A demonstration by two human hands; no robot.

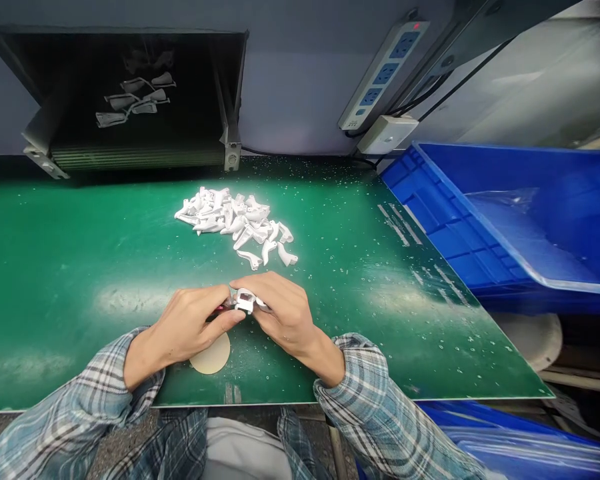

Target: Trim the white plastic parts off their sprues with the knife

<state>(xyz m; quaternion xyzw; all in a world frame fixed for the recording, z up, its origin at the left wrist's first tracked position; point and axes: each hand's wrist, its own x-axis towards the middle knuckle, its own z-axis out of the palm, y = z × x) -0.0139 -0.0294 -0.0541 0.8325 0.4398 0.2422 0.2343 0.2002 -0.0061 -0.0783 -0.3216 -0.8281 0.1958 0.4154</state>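
Note:
Both hands meet over the near middle of the green mat [80,280]. My right hand [283,313] is closed on a small white plastic part [245,300]. My left hand [190,327] is closed on a small tool with a reddish handle [223,307], its tip at the part. A heap of several similar white plastic parts [235,223] lies just beyond the hands. A tan round disc [213,357] lies on the mat under my left hand.
A large blue crate [510,220] with a clear bag inside stands at the right edge. A dark opening with a conveyor [135,100] carrying more white parts is at the back left. A power strip [385,73] hangs on the back wall. Tiny white shavings dot the mat.

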